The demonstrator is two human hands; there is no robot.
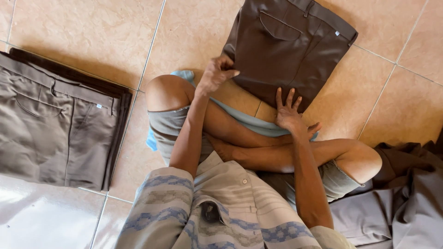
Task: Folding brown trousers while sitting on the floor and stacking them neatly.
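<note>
I sit cross-legged on a tiled floor. Folded dark brown trousers [290, 46] lie in front of my legs, partly over my shin. My left hand [216, 74] pinches the near left edge of these trousers, fingers closed on the cloth. My right hand [288, 110] rests flat with spread fingers on the near edge of the same trousers, pressing them down.
A stack of folded grey-brown trousers [55, 124] lies on the floor at the left. A loose heap of grey-brown cloth [397, 198] is at the lower right beside my knee. A light blue cloth [251, 122] lies under my legs. Beige floor tiles [92, 32] surround everything.
</note>
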